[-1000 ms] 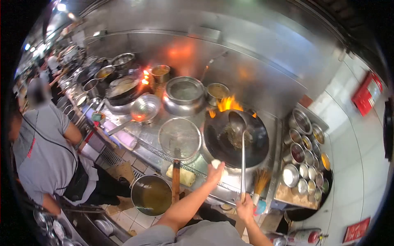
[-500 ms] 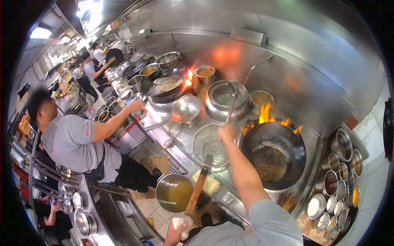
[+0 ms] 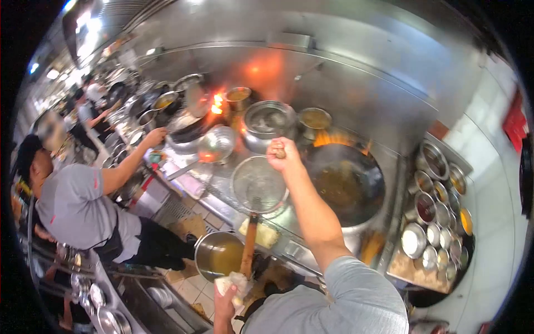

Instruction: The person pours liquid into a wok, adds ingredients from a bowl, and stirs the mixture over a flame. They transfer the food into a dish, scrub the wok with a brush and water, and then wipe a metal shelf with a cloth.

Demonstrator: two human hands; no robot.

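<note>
My right hand is closed round the handle of a ladle, whose round wooden end points up towards me. The rest of the ladle is mostly hidden behind the fist, beside a metal pot of liquid. To the right of my forearm, a black wok holds dark liquid, with flames at its far rim. Low in view, my left hand grips a crumpled white cloth. The cloth is at the end of the wooden handle of a wire-mesh strainer.
A deep pot of yellowish liquid stands below the counter's edge. Several containers of sauces and seasonings crowd the right side. A co-worker in a grey shirt reaches towards another flaming wok at left.
My view has swung right, so the stove appears further left. My right fist has tilted the ladle handle's end towards me. The left hand's cloth has come up to the strainer handle.
</note>
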